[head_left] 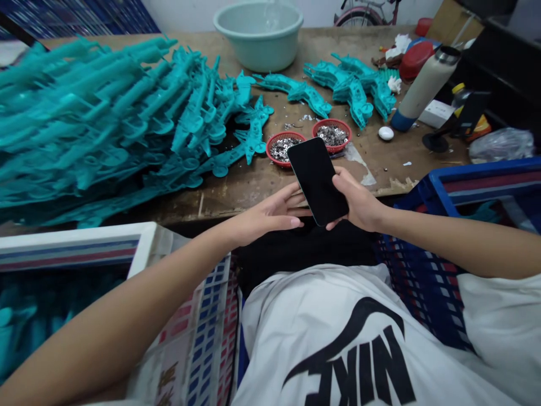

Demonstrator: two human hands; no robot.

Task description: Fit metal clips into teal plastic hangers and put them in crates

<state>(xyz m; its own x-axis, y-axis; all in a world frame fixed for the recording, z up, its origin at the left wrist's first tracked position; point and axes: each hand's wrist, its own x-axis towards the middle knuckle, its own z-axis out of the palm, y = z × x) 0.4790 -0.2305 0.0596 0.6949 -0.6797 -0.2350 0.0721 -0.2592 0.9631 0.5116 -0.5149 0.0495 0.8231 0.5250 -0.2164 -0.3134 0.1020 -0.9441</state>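
Head camera view, looking down past a white shirt (329, 332) at six o'clock. A white-rimmed crate (141, 248) with teal pieces inside sits at eight o'clock, a blue crate (439, 194) at three.

Just right of centre, toward two o'clock, a dark-screened phone (319, 183) tilts above the near table edge. The person's right hand (359, 197), at three o'clock, is closed on its lower right side, thumb along the edge and fingers curled beneath. The left hand (285, 213), near centre, is spread, thumb apart; its fingertips reach the phone's left edge, though whether they touch is unclear.

Beyond, on the worn brown table (240, 194), two red baskets (280, 162) of small metal pieces stand between twelve and two o'clock. The phone overlaps the nearer one in view. The likeliest trouble is a drop: the grip appears one-sided, so a slip could send the phone into the gap below, or a knock could scatter the metal pieces.

A teal pile (105, 113) leans at ten o'clock; a bump to its loose edge might make it slide. Farther off are loose teal parts (350, 93) at one, a bottle (425, 90) at two, and a pale basin (260, 48) at twelve.
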